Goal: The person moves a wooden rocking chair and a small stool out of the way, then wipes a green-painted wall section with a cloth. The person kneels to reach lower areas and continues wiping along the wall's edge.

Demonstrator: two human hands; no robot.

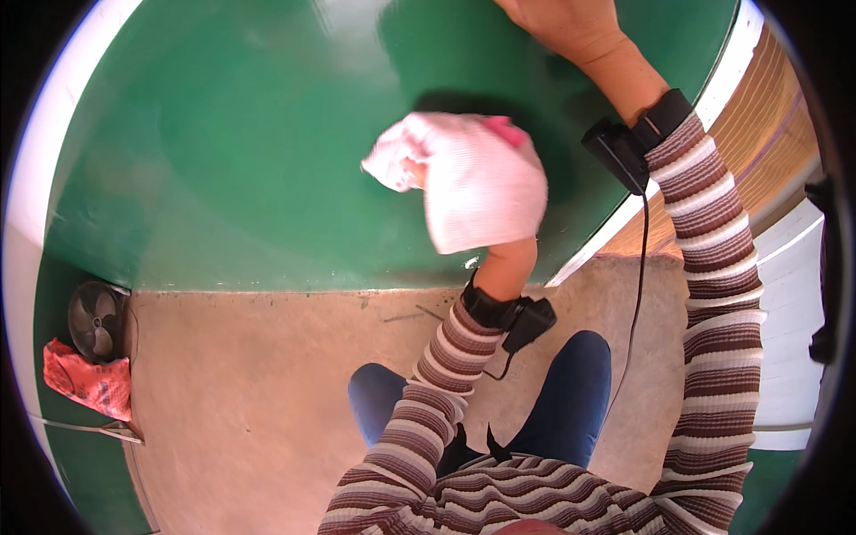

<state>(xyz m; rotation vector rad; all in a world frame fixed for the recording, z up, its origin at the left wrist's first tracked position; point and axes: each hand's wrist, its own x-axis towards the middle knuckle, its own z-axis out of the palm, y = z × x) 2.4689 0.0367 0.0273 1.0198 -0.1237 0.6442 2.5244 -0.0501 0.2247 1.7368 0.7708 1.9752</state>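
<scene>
A pale pink-white cloth (485, 180) is wrapped over my left hand (416, 174) and hides most of it. A few fingers show at the cloth's left side, and the wrist comes out below. The cloth is slightly blurred and lies against or close to a glossy green painted wall (267, 154); contact cannot be made out. A bright pink patch (506, 129) shows at its upper edge. Higher up on the right, my right hand (568, 27) is in front of the green wall, its fingers cut off by the top of the picture.
A black fan (97, 321) stands at the far left, with a red printed bag (90, 381) below it. Bare concrete floor (254, 374) meets the wall's foot. White trim (595, 244) borders a brown striped surface (756, 140) at right. A black cable (640, 267) hangs from my right wrist device (618, 154).
</scene>
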